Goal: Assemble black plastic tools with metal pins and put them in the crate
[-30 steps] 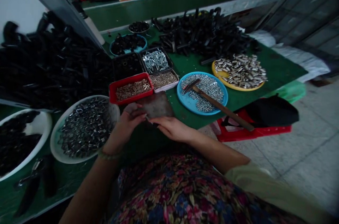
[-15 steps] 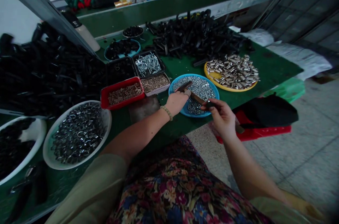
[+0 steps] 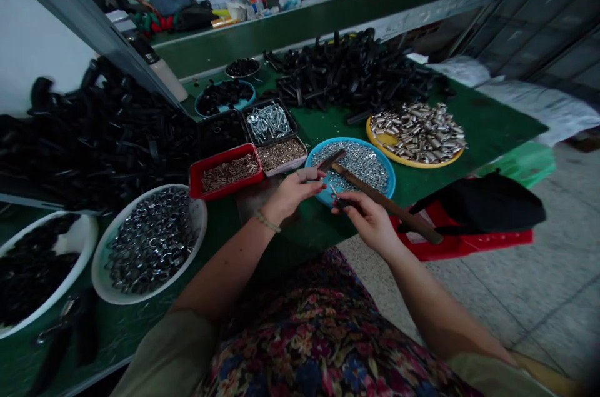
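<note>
My left hand (image 3: 294,189) is pinched shut at the near rim of the blue plate (image 3: 384,168) of small silver nuts; what its fingertips hold is too small to name. My right hand (image 3: 363,214) is closed on a small dark part with a metal end, just in front of that plate. The two hands nearly meet. A wooden-handled hammer (image 3: 380,197) lies across the blue plate, its handle running right past my right hand.
A red tray (image 3: 227,173) and small trays of screws (image 3: 269,122) sit left of the blue plate. A white bowl (image 3: 150,243) holds metal rings. A yellow plate (image 3: 416,132) holds silver sleeves. Black parts (image 3: 349,69) are heaped behind. People stand at the far bench.
Both hands left the dark slab near the table edge and reached to the blue plate. Since then the left hand pulled back from the nuts and the right moved left toward it.
</note>
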A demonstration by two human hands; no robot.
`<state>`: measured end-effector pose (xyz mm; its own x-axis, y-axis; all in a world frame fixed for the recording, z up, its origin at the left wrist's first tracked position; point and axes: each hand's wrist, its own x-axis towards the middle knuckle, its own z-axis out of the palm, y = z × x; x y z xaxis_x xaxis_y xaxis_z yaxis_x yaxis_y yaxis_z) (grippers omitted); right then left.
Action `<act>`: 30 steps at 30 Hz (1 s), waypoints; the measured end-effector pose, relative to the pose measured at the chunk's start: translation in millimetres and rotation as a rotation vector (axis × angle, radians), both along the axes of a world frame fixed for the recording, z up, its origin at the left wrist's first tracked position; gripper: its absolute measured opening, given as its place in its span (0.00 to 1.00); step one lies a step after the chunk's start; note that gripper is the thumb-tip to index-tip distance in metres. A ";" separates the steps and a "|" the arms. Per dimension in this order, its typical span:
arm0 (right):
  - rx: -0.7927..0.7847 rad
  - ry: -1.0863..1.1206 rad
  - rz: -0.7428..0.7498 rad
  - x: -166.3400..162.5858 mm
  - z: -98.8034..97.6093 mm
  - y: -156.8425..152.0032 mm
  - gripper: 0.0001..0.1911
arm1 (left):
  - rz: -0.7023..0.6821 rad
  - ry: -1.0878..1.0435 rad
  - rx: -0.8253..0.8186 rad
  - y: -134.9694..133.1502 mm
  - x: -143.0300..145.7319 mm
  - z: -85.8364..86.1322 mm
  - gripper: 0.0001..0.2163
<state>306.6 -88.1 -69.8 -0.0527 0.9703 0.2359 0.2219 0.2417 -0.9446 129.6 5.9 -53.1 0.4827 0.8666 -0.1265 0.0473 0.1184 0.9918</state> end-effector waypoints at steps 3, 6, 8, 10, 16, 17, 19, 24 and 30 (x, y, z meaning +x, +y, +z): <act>0.012 -0.074 0.114 -12.1 9.1 5.3 0.12 | 0.037 -0.370 -0.355 -12.7 -28.6 3.9 0.11; -0.008 -0.161 0.292 -20.2 23.5 11.6 0.14 | -0.017 -0.366 -0.428 -17.9 -52.8 5.8 0.12; -0.034 -0.219 0.407 -24.9 32.0 14.2 0.15 | -0.104 -0.253 -0.435 -16.8 -66.5 10.0 0.12; -0.088 -0.151 0.451 -33.2 34.6 15.8 0.13 | -0.173 -0.157 -0.394 -15.5 -77.9 19.2 0.11; -0.491 0.857 0.357 -79.8 15.9 23.7 0.15 | 0.033 -0.075 0.221 -29.8 -96.2 46.7 0.01; -0.538 0.948 0.356 -85.9 14.2 25.0 0.18 | 0.085 -0.041 0.334 -33.4 -98.1 46.5 0.03; -0.578 1.001 0.359 -93.4 14.1 26.7 0.20 | 0.168 0.016 0.463 -39.6 -102.8 43.5 0.06; -0.533 0.748 0.359 -95.6 20.4 28.7 0.16 | 0.033 -0.238 0.221 -50.5 -119.2 48.5 0.18; -0.420 0.568 0.305 -98.1 17.0 31.2 0.12 | 0.188 -0.113 0.263 -59.4 -125.9 66.4 0.22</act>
<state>208.5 -56.8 -52.8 -0.3134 0.9464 -0.0784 -0.3436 -0.1900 -0.9197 3.6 -53.4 13.2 0.3095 0.9377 0.1579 -0.0628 -0.1455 0.9874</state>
